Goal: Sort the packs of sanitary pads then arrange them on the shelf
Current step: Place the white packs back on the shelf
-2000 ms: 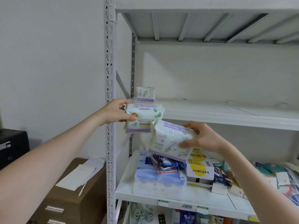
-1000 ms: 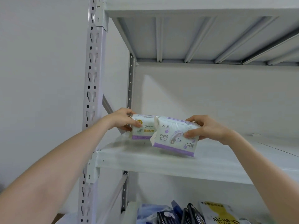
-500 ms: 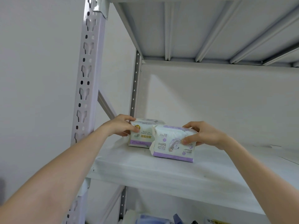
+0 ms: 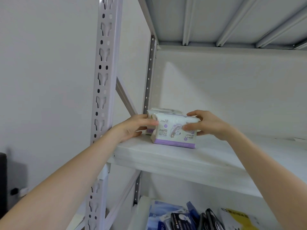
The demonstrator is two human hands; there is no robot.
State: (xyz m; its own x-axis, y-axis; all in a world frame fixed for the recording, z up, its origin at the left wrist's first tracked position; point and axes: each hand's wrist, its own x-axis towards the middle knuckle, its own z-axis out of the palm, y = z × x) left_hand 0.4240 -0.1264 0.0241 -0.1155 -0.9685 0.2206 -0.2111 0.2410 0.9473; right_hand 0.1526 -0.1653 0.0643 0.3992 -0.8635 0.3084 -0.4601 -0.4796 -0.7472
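Note:
A white pad pack with a purple bottom band stands on the white shelf board near its left end. My right hand grips its right side, thumb on the front face. A second white pack stands right behind it, mostly hidden. My left hand is closed on the left ends of the packs; which pack the fingers hold is unclear.
A grey perforated upright post rises just left of my left hand, with a diagonal brace behind. The upper shelf's ribbed underside is overhead. The lower shelf holds blue and black packs and a yellow pack.
Both packs went from held in the air onto the shelf. The front pack slid left and back against the rear one, and my hands closed in on both ends.

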